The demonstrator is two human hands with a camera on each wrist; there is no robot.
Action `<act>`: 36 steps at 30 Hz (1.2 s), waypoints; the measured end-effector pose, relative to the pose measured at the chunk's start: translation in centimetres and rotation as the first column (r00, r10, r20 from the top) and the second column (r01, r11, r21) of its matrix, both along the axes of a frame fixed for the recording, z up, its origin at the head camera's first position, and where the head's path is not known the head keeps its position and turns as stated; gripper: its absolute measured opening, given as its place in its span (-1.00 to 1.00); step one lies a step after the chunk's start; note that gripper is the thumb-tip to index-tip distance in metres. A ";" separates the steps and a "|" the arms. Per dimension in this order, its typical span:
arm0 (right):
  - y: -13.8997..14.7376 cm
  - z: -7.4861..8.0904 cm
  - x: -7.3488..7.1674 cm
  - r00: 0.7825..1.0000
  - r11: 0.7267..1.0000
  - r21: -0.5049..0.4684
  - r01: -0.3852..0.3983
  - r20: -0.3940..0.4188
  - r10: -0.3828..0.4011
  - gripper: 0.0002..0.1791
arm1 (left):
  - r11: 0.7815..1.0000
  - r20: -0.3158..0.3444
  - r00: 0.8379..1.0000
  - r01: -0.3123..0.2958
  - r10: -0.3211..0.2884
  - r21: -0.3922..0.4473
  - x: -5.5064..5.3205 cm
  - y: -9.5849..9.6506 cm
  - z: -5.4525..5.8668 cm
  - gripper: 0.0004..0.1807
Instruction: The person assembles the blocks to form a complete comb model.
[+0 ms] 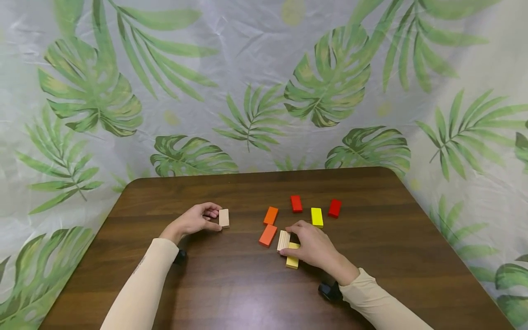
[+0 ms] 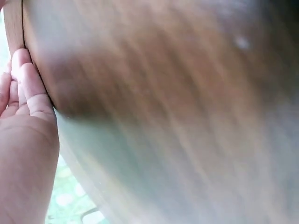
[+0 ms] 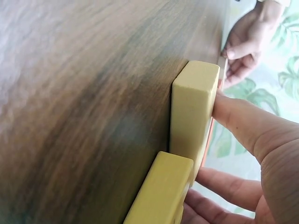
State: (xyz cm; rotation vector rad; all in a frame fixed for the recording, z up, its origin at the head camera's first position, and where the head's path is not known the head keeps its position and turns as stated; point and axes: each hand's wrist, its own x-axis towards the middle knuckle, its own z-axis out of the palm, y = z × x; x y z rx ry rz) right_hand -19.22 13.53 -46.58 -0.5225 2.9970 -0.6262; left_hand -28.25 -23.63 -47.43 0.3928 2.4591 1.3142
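My left hand [image 1: 197, 220] pinches a plain pale wooden block [image 1: 224, 219] at the left, thumb at its near end and a finger at its far end. To the right, my right hand [image 1: 312, 244] holds a pale striped wooden block [image 1: 283, 240] between thumb and fingers. A pale yellow block [image 1: 292, 261] lies under that hand, right beside the striped block. Both blocks stand close together in the right wrist view, the striped one [image 3: 189, 109] behind the yellow one [image 3: 161, 186]. Only the hand and tabletop show in the left wrist view.
Two orange blocks [image 1: 267, 235] lie end to end just left of the striped block. Farther back are a red block [image 1: 296, 204], a bright yellow block [image 1: 316, 217] and another red block [image 1: 334, 208]. A leaf-patterned curtain [image 1: 247, 68] hangs behind the brown wooden table [image 1: 222, 284].
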 end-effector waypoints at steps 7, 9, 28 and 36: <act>0.5 -1.8 -1.3 1.000 1.000 -0.023 -0.008 -0.004 0.008 -0.16 | 0.999 -0.003 1.000 -0.003 0.004 0.044 0.3 -0.4 -0.3 -0.32; 0.5 -1.8 -1.2 1.000 1.000 -0.023 -0.004 -0.006 0.004 -0.18 | 0.999 0.001 1.000 -0.010 0.010 0.043 0.2 -0.3 -0.5 -0.33; 0.7 1.0 -0.7 0.992 0.999 0.016 0.038 0.118 -0.040 -0.24 | 0.998 0.030 0.998 -0.056 0.054 0.042 0.0 0.5 -0.6 -0.31; 0.7 0.9 -0.8 0.993 1.000 0.007 0.012 0.120 -0.012 -0.28 | 0.998 0.032 0.998 -0.056 0.055 0.037 0.2 0.2 -0.4 -0.31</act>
